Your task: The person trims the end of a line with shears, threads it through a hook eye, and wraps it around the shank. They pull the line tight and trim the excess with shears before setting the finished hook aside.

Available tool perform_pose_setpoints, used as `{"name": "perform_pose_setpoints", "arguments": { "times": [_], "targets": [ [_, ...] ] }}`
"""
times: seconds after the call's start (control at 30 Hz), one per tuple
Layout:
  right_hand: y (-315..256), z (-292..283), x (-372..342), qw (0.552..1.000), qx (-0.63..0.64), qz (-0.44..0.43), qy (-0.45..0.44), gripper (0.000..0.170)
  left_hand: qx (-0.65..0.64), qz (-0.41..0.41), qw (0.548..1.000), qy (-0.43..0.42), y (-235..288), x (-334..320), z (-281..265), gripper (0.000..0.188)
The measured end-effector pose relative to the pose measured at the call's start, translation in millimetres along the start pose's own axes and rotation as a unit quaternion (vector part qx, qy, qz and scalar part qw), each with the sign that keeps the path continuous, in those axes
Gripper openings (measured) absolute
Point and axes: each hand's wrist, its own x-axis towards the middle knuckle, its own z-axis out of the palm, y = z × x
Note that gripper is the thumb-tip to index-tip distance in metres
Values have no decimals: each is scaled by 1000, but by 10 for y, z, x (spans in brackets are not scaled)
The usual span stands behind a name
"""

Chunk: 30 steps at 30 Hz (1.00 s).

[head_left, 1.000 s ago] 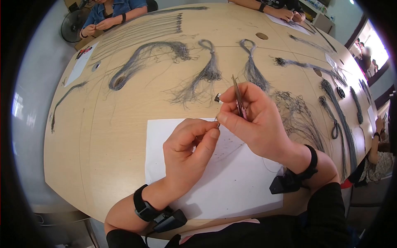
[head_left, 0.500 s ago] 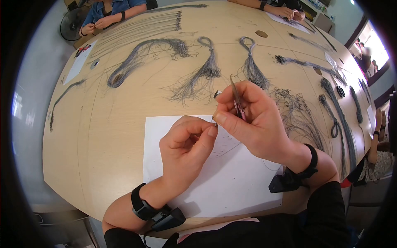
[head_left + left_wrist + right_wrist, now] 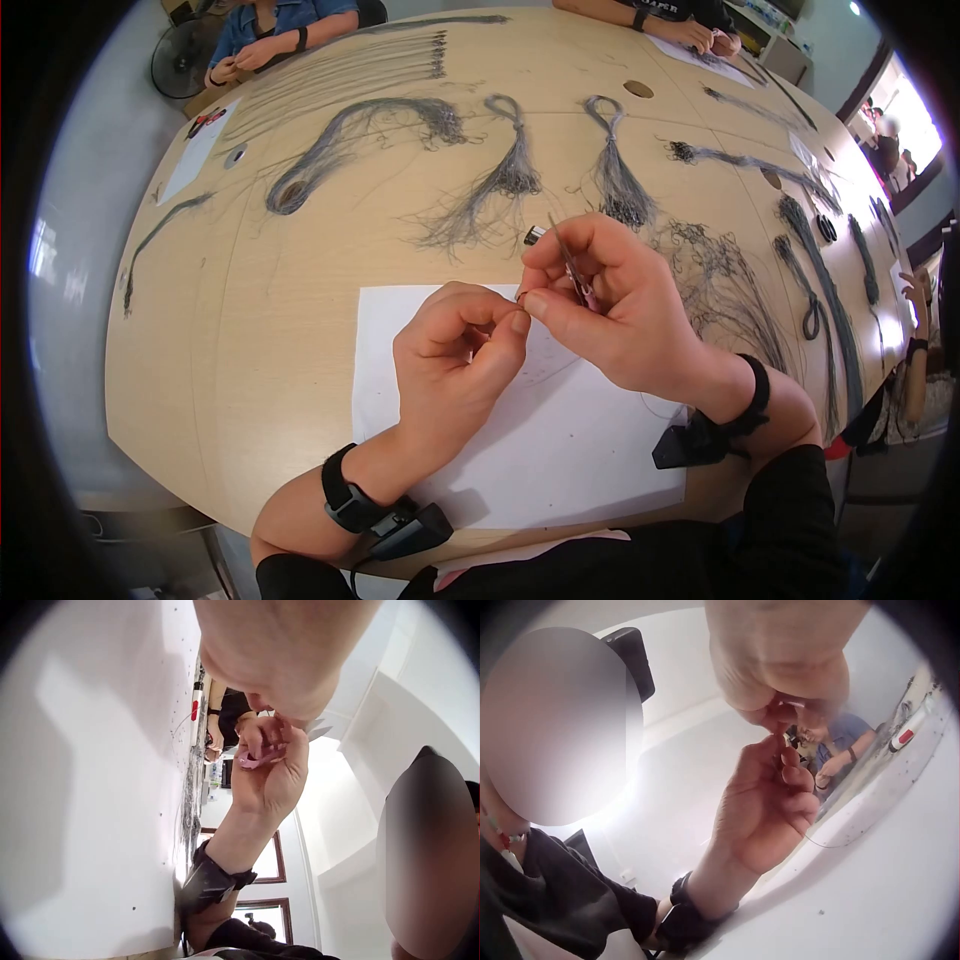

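Both hands meet above a white paper sheet (image 3: 580, 450). My left hand (image 3: 455, 365) pinches a tiny dark piece (image 3: 520, 299) between thumb and forefinger; it is mostly hidden by the fingertips, and I cannot tell its kind. A fine line (image 3: 829, 845) curves out below the left hand in the right wrist view. My right hand (image 3: 615, 310) keeps small pink-handled scissors (image 3: 574, 272) in its curled fingers, blades pointing up past the forefinger. Its thumb and forefinger tips come right up to the left fingertips. The scissors' pink handle (image 3: 259, 759) also shows in the left wrist view.
Looped bundles of grey line (image 3: 612, 150) with dark ends lie beyond the hands. A loose tangle (image 3: 715, 270) spreads at the right, near longer bundles (image 3: 825, 270). A white marker-like tube (image 3: 535, 235) lies behind the right hand. Two people (image 3: 270, 35) sit across the table.
The scissors have tipped, their points now lower and further left. My right hand has turned slightly, its fingertips closer over the left ones. The left hand keeps its pinch.
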Motion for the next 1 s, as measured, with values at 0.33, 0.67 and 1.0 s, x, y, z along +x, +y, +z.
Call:
{"name": "perform_pose_setpoints", "arguments": {
  "times": [0.33,0.67,1.0],
  "targets": [
    [34,-27,30,999,20,-43,9,17,-27,-31,999,13,19,6,-1,3],
    [61,-12,33,999,6,-28,25,19,-29,-15,999,-5,-10,10,4,3],
    [70,76,-6,998,10,-15,68,19,37,18,999,0,-35,2,-23,4]
  ]
}}
